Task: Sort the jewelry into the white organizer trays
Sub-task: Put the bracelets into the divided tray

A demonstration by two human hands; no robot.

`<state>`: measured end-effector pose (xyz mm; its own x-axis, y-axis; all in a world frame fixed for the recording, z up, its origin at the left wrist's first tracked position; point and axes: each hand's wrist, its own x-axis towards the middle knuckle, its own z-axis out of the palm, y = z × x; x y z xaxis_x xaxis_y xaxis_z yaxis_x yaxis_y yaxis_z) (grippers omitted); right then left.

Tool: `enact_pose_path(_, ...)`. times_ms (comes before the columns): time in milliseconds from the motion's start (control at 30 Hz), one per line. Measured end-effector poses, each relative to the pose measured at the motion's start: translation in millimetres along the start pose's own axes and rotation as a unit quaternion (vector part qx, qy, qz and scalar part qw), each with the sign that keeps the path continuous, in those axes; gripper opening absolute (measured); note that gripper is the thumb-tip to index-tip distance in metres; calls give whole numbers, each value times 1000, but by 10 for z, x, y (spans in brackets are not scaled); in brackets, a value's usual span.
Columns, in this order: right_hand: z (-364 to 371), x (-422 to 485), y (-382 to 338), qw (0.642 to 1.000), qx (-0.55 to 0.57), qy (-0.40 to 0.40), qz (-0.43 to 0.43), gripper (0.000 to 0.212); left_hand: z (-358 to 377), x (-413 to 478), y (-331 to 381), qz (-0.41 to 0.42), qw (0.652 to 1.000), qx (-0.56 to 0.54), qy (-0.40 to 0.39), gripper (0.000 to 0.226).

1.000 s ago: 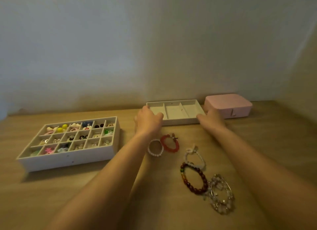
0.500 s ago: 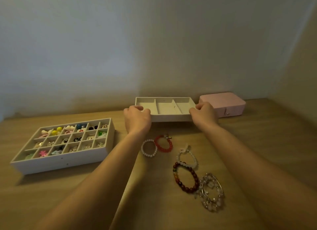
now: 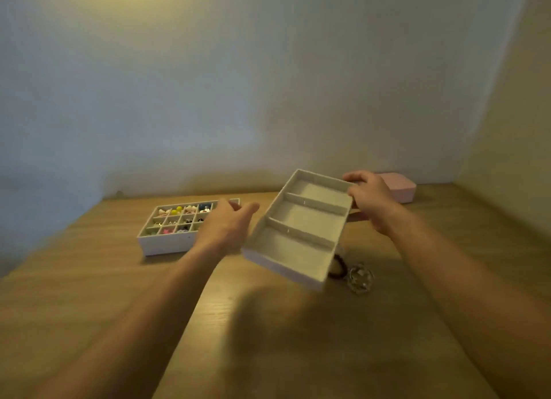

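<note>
The right hand pinches the far corner of the empty three-slot tray, held tilted above the desk, its long axis running toward the person. The left hand, fingers spread, hovers just beside its left edge, bracelets peeking beneath.

Mostly hidden under the lifted three-compartment tray, below the right hand: only an arc of a dark beaded bracelet and part of a clear crystal bracelet showing. Partly covered by the left hand: right end of the small-compartment tray, contents too small to identify. Half hidden behind the right hand: pink box. Blurred throughout.
</note>
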<state>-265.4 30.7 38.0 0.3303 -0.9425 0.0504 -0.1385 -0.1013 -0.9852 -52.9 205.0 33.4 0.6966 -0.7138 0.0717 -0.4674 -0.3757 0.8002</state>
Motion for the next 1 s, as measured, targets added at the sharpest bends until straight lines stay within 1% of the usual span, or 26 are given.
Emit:
enact_pose_path(33,42,-104,-51,999,-20,-40,-15,28,-43,-77,22,-16,997,-57,-49,51)
enact_pose_path(100,164,-340,-141,989,-64,-131,-33,29,-113,-263,-9,-52,985,-107,-125,53)
enact_pose_path(167,309,-534,-191,970,-101,-219,-34,30,-153,-396,-111,-53,978,-126,-160,56)
enact_pose_path(233,461,-698,-158,953,-125,-274,-40,36,-201,-521,-257,-43,973,-142,-174,45)
enact_pose_path(300,564,-794,-72,948,-119,-294,-36,50,-242,-631,-436,-58,971,-161,-167,33)
enact_pose_path(367,568,-837,-1,947,-123,-298,-11,59,-290,-735,-635,-116,967,-173,-148,36)
enact_pose_path(433,490,-851,58,940,-161,-300,29,53,-336,-834,-819,-211,944,-217,-130,42)
enact_pose_path(500,386,-869,135,926,-201,-312,61,45,-363,-922,-965,-287,916,-262,-98,41)
enact_pose_path(567,318,-918,223,909,-244,-332,69,35,-383,-1002,-1068,-328,898,-284,-71,41)
enact_pose_path(633,325,-984,304,899,-292,-323,41,25,-393,-1082,-1091,-345,892,-282,-75,39)
enact_pose_path(667,346,-990,352,904,-311,-294,15,22,-400,-1121,-1090,-345,901,-253,-74,36)
enact_pose_path(700,367,-978,395,908,-336,-252,-16,20,-414,-1157,-1075,-330,921,-194,-68,34)
enact_pose_path(767,374,-926,485,900,-403,-157,-57,18,-437,-1146,-1100,-245,967,-3,-66,32)
enact_pose_path(800,366,-902,526,890,-434,-125,-61,16,-455,-1115,-1112,-197,974,88,-74,37)
enact_pose_path(833,354,-891,567,878,-464,-106,-57,15,-475,-1085,-1124,-163,970,160,-78,47)
enact_pose_path(900,355,-867,656,846,-524,-86,-49,13,-471,-985,-1168,-123,956,259,-63,66)
enact_pose_path(933,375,-859,690,830,-549,-78,-56,14,-457,-947,-1167,-103,950,289,-53,68)
enact_pose_path(1000,434,-832,724,809,-580,-62,-75,19,-387,-852,-1152,-69,950,299,-51,55)
